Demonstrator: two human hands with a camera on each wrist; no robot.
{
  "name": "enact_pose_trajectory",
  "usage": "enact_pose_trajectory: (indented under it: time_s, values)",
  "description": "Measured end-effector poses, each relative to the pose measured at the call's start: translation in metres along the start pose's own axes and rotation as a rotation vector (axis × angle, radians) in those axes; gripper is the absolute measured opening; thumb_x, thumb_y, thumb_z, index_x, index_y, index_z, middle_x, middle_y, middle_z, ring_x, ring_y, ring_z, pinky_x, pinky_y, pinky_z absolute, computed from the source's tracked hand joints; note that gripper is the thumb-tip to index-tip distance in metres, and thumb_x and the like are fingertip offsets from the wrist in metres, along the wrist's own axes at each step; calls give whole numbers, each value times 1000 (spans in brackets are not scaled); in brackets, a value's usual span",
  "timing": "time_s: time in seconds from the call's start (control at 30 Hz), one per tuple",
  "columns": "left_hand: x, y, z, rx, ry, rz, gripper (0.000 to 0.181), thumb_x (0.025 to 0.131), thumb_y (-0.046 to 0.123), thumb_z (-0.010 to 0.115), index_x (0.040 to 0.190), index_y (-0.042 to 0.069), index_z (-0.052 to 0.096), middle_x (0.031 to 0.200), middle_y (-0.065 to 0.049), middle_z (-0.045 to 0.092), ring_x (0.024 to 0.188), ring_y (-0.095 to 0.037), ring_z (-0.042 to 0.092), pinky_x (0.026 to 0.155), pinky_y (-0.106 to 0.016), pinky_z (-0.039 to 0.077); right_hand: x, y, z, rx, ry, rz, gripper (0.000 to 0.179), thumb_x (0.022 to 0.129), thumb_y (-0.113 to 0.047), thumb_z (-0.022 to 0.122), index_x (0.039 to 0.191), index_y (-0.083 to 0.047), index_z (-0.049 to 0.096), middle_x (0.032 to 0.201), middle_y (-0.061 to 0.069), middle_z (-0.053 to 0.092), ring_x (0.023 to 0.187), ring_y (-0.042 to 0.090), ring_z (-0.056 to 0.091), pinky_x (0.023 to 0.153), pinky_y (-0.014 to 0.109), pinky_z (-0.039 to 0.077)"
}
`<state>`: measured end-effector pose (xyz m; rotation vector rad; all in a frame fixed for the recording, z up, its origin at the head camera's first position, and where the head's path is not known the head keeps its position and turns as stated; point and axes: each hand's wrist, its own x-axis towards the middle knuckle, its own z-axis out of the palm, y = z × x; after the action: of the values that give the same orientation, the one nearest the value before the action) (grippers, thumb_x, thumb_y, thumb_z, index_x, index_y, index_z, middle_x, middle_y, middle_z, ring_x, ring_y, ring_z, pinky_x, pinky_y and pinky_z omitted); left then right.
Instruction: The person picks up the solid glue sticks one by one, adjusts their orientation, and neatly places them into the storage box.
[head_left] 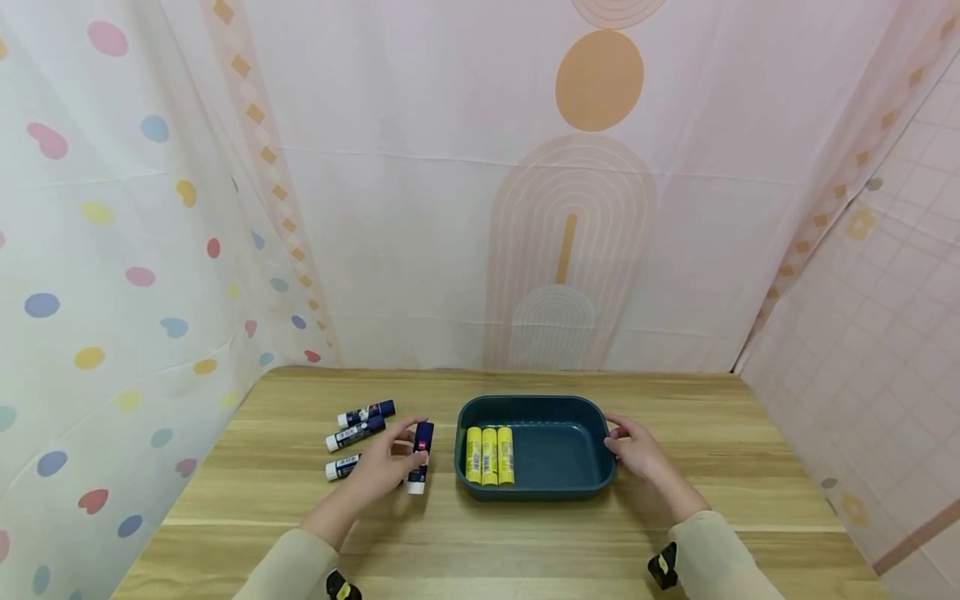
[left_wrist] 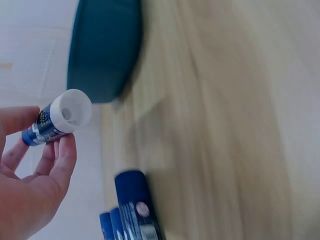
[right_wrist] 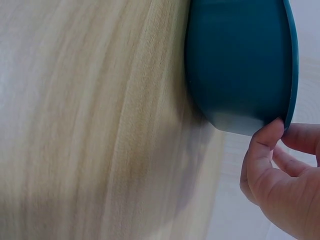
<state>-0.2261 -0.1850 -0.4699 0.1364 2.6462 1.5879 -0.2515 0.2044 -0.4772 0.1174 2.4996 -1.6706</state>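
Observation:
Between thumb and fingers my left hand (head_left: 386, 467) pinches a dark blue glue stick (head_left: 422, 454) with a white end, held up just left of the teal tray (head_left: 536, 493). In the left wrist view that glue stick (left_wrist: 50, 120) turns its hollow white end to the camera. My right hand (head_left: 637, 450) grips the tray's right rim, thumb and fingers on either side of it, as the right wrist view also shows at the tray wall (right_wrist: 240, 65). Inside the tray, three yellow glue sticks (head_left: 490, 457) lie side by side at the left end.
Left of my left hand, three more blue glue sticks lie on the wooden table (head_left: 540, 550): a far one (head_left: 366, 413), a middle one (head_left: 356, 433) and a near one (head_left: 342, 467) partly hidden by the hand. A patterned curtain (head_left: 420, 250) hangs behind the table.

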Motion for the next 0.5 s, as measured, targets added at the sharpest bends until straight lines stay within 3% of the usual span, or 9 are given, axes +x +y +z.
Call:
enact_pose_trajectory:
  time_s: [0.33, 0.5]
  values:
    - [18, 32, 25, -262, 61, -106, 55, 89, 7, 64, 140, 17, 46, 117, -19, 51, 97, -24, 59, 75, -34, 55, 0, 0, 0, 8, 3, 0, 44, 93, 3, 50, 137, 3, 44, 96, 11, 47, 74, 17, 48, 62, 30, 45]
    - [27, 43, 46, -287, 56, -122, 55, 89, 7, 63, 141, 16, 44, 119, -20, 50, 97, -26, 58, 74, -34, 55, 0, 0, 0, 9, 8, 3, 44, 92, 4, 51, 136, 3, 45, 95, 10, 47, 74, 17, 48, 61, 29, 45]
